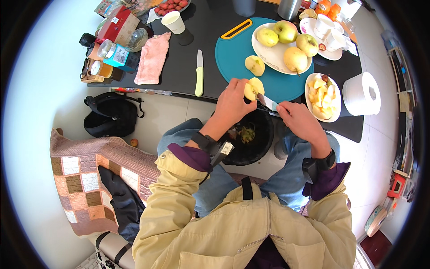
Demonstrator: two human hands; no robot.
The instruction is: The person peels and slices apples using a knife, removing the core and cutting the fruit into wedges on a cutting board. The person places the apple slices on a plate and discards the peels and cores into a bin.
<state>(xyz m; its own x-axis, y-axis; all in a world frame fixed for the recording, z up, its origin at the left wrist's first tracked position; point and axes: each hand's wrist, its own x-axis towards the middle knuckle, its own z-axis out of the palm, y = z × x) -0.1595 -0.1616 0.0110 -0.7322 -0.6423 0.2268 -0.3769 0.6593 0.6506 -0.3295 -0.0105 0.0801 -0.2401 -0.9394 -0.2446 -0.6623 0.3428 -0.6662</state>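
Observation:
My left hand (237, 101) holds a peeled, cored-looking apple piece (254, 88) over the near edge of a teal cutting board (231, 60). My right hand (299, 117) grips a small knife (267, 102), its blade against the lower right of that piece. Another peeled piece (255, 66) lies on the board just beyond. A white oval plate (273, 64) with several whole apples and pears rests on the board's far right. To the right, a smaller white dish (337, 112) holds cut fruit chunks (322, 97). Below my hands stands a black bin (258, 148) with peelings in it.
A green-handled knife (199, 75) and a pink cloth (153, 60) lie left of the board. Beyond them stands a paper cup (173, 22). A white paper roll (361, 94) stands at the right. Jars and boxes crowd the left end. A black backpack (111, 114) is on the floor.

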